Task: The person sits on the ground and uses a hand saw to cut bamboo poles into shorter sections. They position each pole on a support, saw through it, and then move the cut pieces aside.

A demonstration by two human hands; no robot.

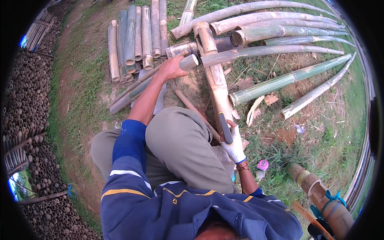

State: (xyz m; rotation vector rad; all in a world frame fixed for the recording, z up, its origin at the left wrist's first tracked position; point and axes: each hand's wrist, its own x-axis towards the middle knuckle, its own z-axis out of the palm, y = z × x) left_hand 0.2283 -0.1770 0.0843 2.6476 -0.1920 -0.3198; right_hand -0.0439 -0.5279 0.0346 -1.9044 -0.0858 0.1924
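Observation:
My left hand (173, 69), bare, is wrapped round a cut bamboo piece (140, 89) near its pale cut end. That end lies just left of a longer bamboo pole (256, 52), with a narrow gap between them. The pole rests across a thick bamboo support (217, 82) that runs down toward my knees. In a white glove, my right hand (234, 145) closes on a tool with a dark, yellow-edged handle (225, 129), held beside the lower part of the support. The tool's blade cannot be made out.
Cut bamboo lengths (131, 36) lie in a row at the far left. Several long poles (276, 18) fan out to the right. A pink tape measure (263, 165) sits on the grass, and a notched bamboo post (314, 186) stands at the lower right. Stacked bamboo (28, 92) lines the left.

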